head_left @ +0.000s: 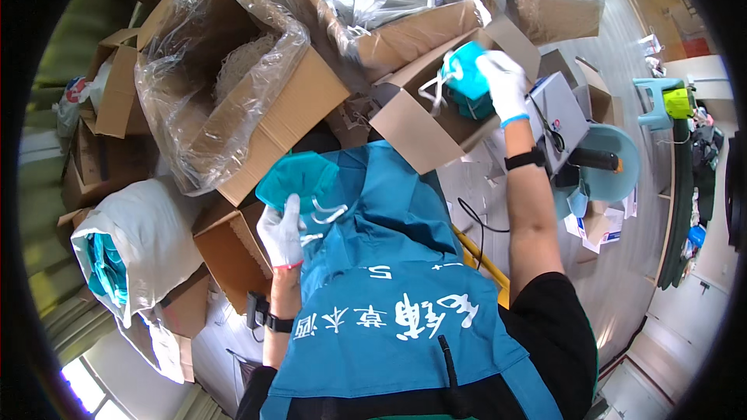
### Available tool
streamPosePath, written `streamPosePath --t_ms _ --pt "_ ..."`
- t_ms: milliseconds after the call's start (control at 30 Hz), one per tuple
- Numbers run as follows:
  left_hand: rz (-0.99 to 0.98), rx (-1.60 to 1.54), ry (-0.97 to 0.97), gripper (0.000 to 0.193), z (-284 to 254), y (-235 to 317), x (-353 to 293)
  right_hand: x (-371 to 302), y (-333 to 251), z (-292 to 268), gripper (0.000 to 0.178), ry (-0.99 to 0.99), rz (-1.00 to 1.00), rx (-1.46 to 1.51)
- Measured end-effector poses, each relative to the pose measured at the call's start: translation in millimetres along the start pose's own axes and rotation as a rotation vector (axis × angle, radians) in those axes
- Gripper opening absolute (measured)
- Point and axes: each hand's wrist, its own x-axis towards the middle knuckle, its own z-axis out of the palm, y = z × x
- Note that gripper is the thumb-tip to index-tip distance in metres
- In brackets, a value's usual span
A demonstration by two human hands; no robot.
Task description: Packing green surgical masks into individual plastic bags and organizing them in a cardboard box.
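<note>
My left hand (pixel 282 235), in a white glove with a red cuff, grips a teal cup-shaped face mask (pixel 297 179) over my lap. White straps dangle from the mask's right side. My right hand (pixel 504 82), gloved in white with a blue cuff, is closed on another teal face mask (pixel 467 67) at an open cardboard box (pixel 420 131). White straps hang from that mask too. More teal material (pixel 473 103) shows just below it inside the box; part of it is hidden by the held mask and my hand.
A large carton lined with clear plastic (pixel 222 120) stands to the left, and a carton of packaged white items (pixel 412 12) at the back. A white sack (pixel 144 241) with teal contents is at lower left. Right are a grey machine (pixel 562 120) and a blue stool (pixel 615 157).
</note>
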Motion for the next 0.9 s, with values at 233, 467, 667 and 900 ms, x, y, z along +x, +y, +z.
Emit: streamPosePath --t_ms 233,467,667,900 --pt "0.052 -0.139 -0.079 0.022 -0.7 17.4 5.8 -34.4 -88.3 -6.5 0.021 -0.029 -0.272 -0.292" --pt "0.026 -0.389 -0.29 0.029 -2.9 22.1 22.2 -89.6 -156.2 28.5 0.023 -0.306 -0.306 -0.367" --pt "-0.072 -0.704 -0.395 0.028 -3.5 24.8 18.2 -128.1 -197.4 67.0 0.026 -0.641 -0.42 -0.454" --pt "-0.028 -0.547 -0.404 0.023 -22.3 36.0 14.7 -131.6 -197.6 92.9 0.028 -0.644 -0.314 -0.403"
